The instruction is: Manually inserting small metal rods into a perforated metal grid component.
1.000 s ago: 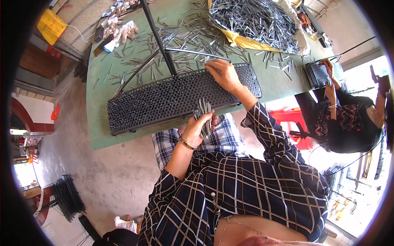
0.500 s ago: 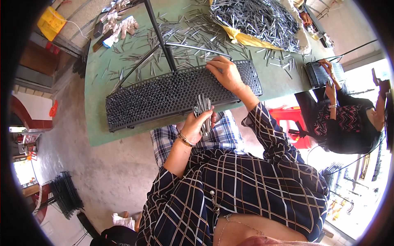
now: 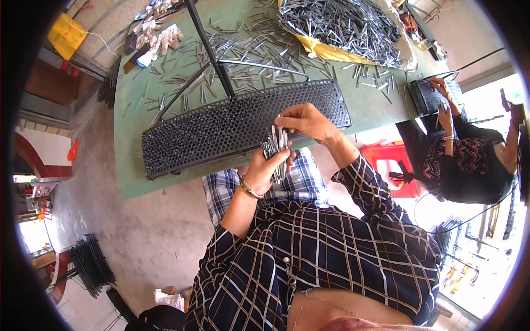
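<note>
A bunch of thin metal strips stands upright in my left hand, whose fingers are wrapped round it near the table's front edge. My right hand is just above, thumb and forefinger pinched at the tops of the strips. Behind both hands lies a long black perforated panel, tilted on the table, with rows of round holes. Its left part looks densely filled with small dark pieces; the holes further right look bare. A black post with side braces joins its back edge.
Loose strips lie scattered over the green table. A big heap of strips rests on yellow-edged sacking at the back. Work gloves lie at the far left. To the right, a co-worker's hands are at another perforated panel, near a red stool.
My right hand has come down from the panel's right part to the bunch of strips. My left hand still holds the bunch in nearly the same place.
</note>
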The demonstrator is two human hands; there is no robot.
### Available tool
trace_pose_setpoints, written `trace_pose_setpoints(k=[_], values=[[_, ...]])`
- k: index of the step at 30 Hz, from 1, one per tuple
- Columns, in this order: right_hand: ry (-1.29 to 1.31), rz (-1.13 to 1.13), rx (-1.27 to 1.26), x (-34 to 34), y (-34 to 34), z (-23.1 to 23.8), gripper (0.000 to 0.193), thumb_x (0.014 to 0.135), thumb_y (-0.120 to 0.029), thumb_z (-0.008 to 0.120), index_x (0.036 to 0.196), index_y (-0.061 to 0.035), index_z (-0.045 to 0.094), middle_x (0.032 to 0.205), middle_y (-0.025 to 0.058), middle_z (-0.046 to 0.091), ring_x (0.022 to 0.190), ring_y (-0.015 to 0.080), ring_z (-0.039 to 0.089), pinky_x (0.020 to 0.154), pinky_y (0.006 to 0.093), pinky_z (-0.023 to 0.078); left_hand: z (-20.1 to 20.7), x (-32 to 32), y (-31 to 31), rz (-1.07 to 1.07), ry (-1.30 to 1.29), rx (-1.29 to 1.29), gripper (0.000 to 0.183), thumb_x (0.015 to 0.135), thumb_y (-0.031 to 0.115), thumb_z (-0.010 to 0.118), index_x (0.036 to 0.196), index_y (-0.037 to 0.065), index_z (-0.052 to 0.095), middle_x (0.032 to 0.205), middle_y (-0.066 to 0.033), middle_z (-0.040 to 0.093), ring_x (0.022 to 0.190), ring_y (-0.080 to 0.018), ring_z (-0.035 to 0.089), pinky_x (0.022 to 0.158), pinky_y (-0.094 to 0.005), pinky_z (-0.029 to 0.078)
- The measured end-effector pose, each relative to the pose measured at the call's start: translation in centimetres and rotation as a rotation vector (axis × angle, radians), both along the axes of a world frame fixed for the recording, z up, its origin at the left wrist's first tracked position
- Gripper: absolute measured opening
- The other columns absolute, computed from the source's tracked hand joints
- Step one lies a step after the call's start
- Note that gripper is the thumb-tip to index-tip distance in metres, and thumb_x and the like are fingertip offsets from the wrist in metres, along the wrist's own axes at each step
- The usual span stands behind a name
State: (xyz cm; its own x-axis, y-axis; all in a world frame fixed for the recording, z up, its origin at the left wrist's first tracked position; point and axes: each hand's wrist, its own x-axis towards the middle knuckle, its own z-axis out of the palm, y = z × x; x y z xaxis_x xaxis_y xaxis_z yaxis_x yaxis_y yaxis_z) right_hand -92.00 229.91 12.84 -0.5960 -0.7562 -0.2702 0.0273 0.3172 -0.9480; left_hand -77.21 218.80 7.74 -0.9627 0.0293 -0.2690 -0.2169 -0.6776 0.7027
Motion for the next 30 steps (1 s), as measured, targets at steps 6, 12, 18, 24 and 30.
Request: trace_pose_setpoints(k=[6, 12, 18, 24, 30], values=[[0.069, -0.216, -0.159, -1.5, -0.1, -0.2, 0.022, 0.087, -0.019, 0.06, 0.088, 0.0013, 0.066, 0.074, 0.0006, 0.063, 0.059, 0.0036, 0.048, 0.053, 0.0183, 0.038, -0.7, -0.4, 0.1, 0.006, -0.032, 0.035, 0.03, 0.086, 0.015, 0.061, 0.111, 0.001, 0.054, 0.087, -0.006, 0.061, 0.074, -0.0116, 0.058, 0.061, -0.0247, 0.051], [0.051, -0.36, -0.255, -4.0, 0.0, 0.0, 0.021, 0.086, -0.02, 0.061, 0.09, -0.0003, 0.066, 0.078, 0.0014, 0.066, 0.062, 0.0044, 0.055, 0.055, 0.018, 0.042, -0.7, -0.5, 0.2, 0.039, -0.086, 0.061, 0.028, 0.086, 0.015, 0.061, 0.109, 0.001, 0.056, 0.085, -0.0055, 0.06, 0.072, -0.0113, 0.058, 0.06, -0.0246, 0.051], [0.015, -0.363, -0.21, -4.2, 0.5, -1.1, 0.022, 0.085, -0.019, 0.063, 0.092, 0.0016, 0.065, 0.079, 0.0034, 0.067, 0.066, 0.0061, 0.058, 0.058, 0.0195, 0.045, -1.1, -0.4, 0.2, 0.067, -0.117, 0.107, 0.027, 0.086, 0.016, 0.06, 0.108, 0.002, 0.057, 0.085, -0.0051, 0.061, 0.071, -0.0112, 0.059, 0.058, -0.0243, 0.051], [0.334, -0.464, -0.287, -4.5, 0.0, -1.1, 0.02, 0.084, -0.015, 0.064, 0.096, 0.0018, 0.064, 0.083, 0.0045, 0.066, 0.074, 0.0098, 0.061, 0.067, 0.0215, 0.047, -0.8, -0.3, 0.3, 0.072, -0.128, 0.086, 0.026, 0.086, 0.016, 0.06, 0.108, 0.002, 0.058, 0.086, -0.0057, 0.061, 0.072, -0.0115, 0.059, 0.058, -0.0244, 0.051], [0.658, -0.454, -0.286, -5.1, -1.3, -2.3, 0.017, 0.083, -0.011, 0.064, 0.098, -0.004, 0.064, 0.084, 0.0035, 0.067, 0.078, 0.0085, 0.061, 0.071, 0.0237, 0.047, -0.5, 0.1, 0.6, 0.071, -0.129, 0.023, 0.025, 0.085, 0.016, 0.061, 0.104, 0.001, 0.058, 0.082, -0.0071, 0.062, 0.069, -0.0124, 0.059, 0.057, -0.0254, 0.049]])
